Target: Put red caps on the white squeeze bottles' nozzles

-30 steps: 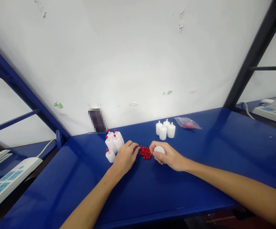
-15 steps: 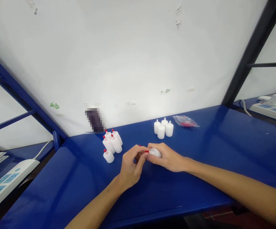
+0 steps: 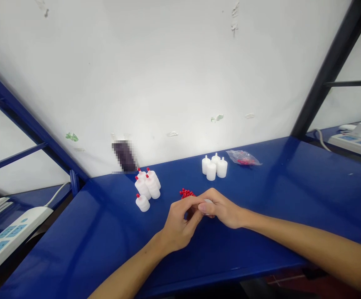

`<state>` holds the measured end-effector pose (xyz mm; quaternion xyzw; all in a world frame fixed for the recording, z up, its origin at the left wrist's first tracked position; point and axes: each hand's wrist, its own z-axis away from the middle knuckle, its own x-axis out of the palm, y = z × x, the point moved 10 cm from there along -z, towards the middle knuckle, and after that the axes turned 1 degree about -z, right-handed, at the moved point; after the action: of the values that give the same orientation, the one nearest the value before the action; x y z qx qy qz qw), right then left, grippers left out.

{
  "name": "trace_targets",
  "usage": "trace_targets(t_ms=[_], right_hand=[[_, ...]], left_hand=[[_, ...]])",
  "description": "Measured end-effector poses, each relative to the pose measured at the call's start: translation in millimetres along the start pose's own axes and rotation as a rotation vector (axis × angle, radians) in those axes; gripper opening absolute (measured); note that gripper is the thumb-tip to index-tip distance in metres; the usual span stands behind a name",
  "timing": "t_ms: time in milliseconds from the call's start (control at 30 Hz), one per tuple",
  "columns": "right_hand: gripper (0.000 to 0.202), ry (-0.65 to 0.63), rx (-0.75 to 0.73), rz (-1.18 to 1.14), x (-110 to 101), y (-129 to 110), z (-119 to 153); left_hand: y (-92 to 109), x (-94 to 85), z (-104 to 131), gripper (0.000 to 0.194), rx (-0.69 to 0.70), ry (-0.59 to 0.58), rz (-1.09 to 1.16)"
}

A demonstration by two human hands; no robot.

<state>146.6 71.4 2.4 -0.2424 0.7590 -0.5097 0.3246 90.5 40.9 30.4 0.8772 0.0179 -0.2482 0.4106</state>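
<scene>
My right hand (image 3: pixel 225 207) is closed round a white bottle (image 3: pixel 209 201), most of which its fingers hide. Against it, my left hand (image 3: pixel 182 220) has thumb and fingers pinched at the bottle's tip; whatever lies between them is hidden. Small red caps (image 3: pixel 186 193) are piled on the blue table just behind my hands. To the left stand several white bottles with red caps (image 3: pixel 151 187), one of them (image 3: pixel 143 203) apart in front. Several white bottles with bare tips (image 3: pixel 211 171) stand behind my right hand.
A clear plastic bag (image 3: pixel 244 158) with red pieces lies at the back right of the blue table (image 3: pixel 276 178). A white power strip (image 3: pixel 8 236) is at the far left, another (image 3: pixel 354 145) at the far right. Metal posts flank the white wall.
Both hands have shifted slightly right and closed together, so the bottle is more covered and the red cap at its tip is out of sight. The red cap pile has come into view.
</scene>
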Motion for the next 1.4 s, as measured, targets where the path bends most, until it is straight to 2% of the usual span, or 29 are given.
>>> trace_targets(t_ms=[133,200,267,333,367,400,467,533,667,733,867,1000,1100,1167,1267,1400], right_hand=[[0.054,0.019,-0.013,0.035,-1.6,-4.2,0.5],[0.055,0.026,0.003,0.046,-3.7,-0.7,0.1],[0.054,0.05,0.016,0.045,-7.9,4.4,-0.9],[0.051,0.104,0.031,0.044,-14.6,9.9,-1.7],[0.048,0.138,0.047,0.054,-18.2,12.9,-1.9],[0.046,0.174,0.068,0.073,-21.9,15.9,-1.7],[0.044,0.226,0.108,0.125,-26.8,19.8,-0.4],[0.045,0.246,0.112,0.193,-28.2,18.5,1.0],[0.039,0.212,-0.062,0.233,-23.9,0.6,2.8],[0.039,0.197,-0.104,0.176,-23.7,-1.5,3.0],[0.04,0.2,-0.051,0.103,-26.6,9.2,0.7],[0.04,0.172,-0.067,0.134,-24.4,10.3,-0.9],[0.042,0.159,-0.077,0.173,-23.4,8.6,-0.7],[0.042,0.152,-0.073,0.2,-22.7,7.3,-0.5],[0.042,0.144,-0.064,0.231,-21.4,5.7,-0.3],[0.042,0.157,-0.055,0.233,-22.4,5.7,0.0]], left_hand=[[5.6,-2.1,0.4,0.013,0.041,0.005,-0.085],[7.1,-22.1,0.1,0.011,0.053,0.081,-0.139],[8.7,-66.3,2.9,0.011,0.052,0.281,-0.204],[12.1,-123.8,14.7,0.014,0.044,0.554,-0.313],[12.3,-147.9,21.2,0.015,0.021,0.641,-0.39],[9.8,-166.3,25.7,0.016,-0.022,0.67,-0.464],[-3.6,-187.5,31.8,0.017,-0.155,0.606,-0.611],[-17.0,-192.1,39.0,0.02,-0.248,0.495,-0.748],[-34.6,-179.1,51.6,0.023,-0.326,0.328,-0.868],[-36.6,-175.5,53.4,0.024,-0.342,0.314,-0.859],[-32.4,-181.3,52.2,0.029,-0.342,0.399,-0.797],[-39.4,-179.8,52.9,0.03,-0.386,0.33,-0.807],[-39.1,-190.0,65.8,0.032,-0.421,0.335,-0.867],[-38.1,-195.9,77.3,0.034,-0.444,0.284,-0.937],[-36.6,-196.6,96.3,0.039,-0.477,0.139,-1.068],[-31.1,-181.3,116.7,0.04,-0.476,0.016,-1.164]])
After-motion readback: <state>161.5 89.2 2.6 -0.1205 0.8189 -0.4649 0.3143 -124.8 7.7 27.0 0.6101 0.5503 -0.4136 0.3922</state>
